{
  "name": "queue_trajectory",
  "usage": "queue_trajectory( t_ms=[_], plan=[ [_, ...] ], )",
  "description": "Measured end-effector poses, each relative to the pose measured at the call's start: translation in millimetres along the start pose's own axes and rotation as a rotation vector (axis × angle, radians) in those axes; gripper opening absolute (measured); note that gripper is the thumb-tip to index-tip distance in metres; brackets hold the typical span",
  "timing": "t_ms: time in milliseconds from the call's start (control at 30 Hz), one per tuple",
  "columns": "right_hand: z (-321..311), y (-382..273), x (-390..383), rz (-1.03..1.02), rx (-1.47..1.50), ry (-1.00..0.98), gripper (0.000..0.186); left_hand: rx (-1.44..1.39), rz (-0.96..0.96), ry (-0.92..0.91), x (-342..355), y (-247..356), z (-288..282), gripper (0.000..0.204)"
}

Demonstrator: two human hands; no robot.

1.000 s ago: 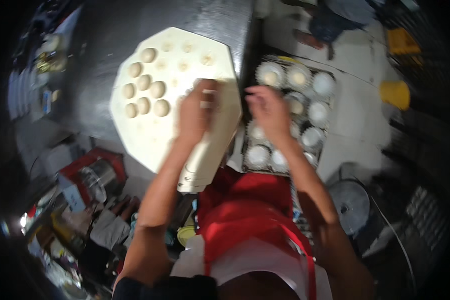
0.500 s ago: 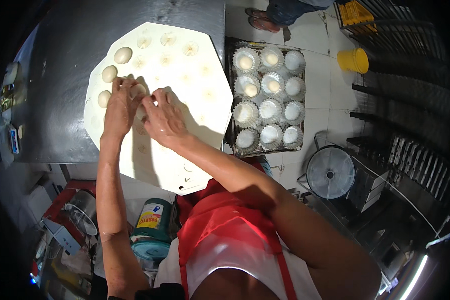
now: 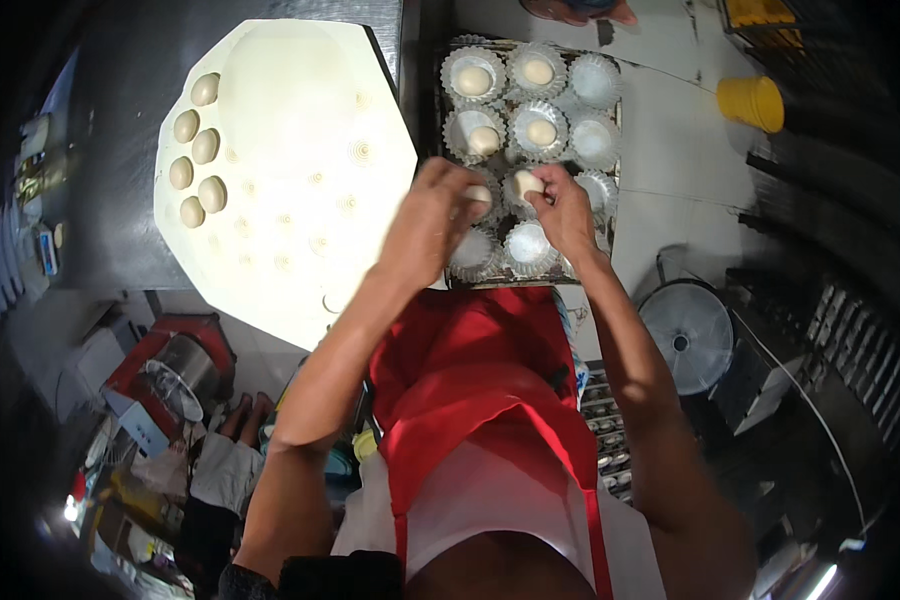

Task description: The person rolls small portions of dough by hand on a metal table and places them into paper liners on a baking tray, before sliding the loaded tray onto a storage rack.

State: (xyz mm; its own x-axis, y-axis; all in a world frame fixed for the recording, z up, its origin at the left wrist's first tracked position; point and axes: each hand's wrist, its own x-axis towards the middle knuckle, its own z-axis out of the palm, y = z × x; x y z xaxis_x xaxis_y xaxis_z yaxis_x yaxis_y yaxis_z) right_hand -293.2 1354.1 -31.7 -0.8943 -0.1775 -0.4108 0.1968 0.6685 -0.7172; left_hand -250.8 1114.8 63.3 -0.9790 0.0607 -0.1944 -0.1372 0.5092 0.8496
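Both hands are over a dark tray [image 3: 433, 240] of fluted, clear-looking cups. In my right hand [image 3: 567, 212], a pale dough ball [image 3: 527, 184] is pinched between thumb and fingers above a cup in the third row. My left hand [image 3: 428, 222], slightly blurred, closes on another dough ball [image 3: 479, 194] over the cup to the left, its fingers partly hiding it. Dough balls rest in the two left cups of each of the far two rows, such as this dough ball [image 3: 538, 71]. A white powdery layer shows in a nearer cup [image 3: 528, 243].
Left of the tray, a cream many-sided board [image 3: 290, 190] lies on a dark metal table [image 3: 120, 230], with several dough balls [image 3: 205, 146] along its left side. On the floor at right stand a yellow bucket [image 3: 750, 104] and a round fan [image 3: 682, 335]. Another person's legs [image 3: 238, 420] show at lower left.
My hands have left the board and moved right to the tray, each now with a dough ball. More dough balls sit at the board's left side. The view has shifted.
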Motion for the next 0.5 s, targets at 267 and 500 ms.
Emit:
queue_trajectory(
  t_ms=[267, 500],
  plan=[
    [-4.1, -14.9, 37.2, -0.452, -0.158, -0.063, 0.027, 0.396, -0.166, -0.033, 5.0, -71.0, 87.1, 0.026],
    [31.7, -13.3, 116.0, -0.738, -0.420, -0.111, 0.027, 0.462, -0.057, 0.137, 25.8, -55.6, 76.8, 0.037]
  ],
)
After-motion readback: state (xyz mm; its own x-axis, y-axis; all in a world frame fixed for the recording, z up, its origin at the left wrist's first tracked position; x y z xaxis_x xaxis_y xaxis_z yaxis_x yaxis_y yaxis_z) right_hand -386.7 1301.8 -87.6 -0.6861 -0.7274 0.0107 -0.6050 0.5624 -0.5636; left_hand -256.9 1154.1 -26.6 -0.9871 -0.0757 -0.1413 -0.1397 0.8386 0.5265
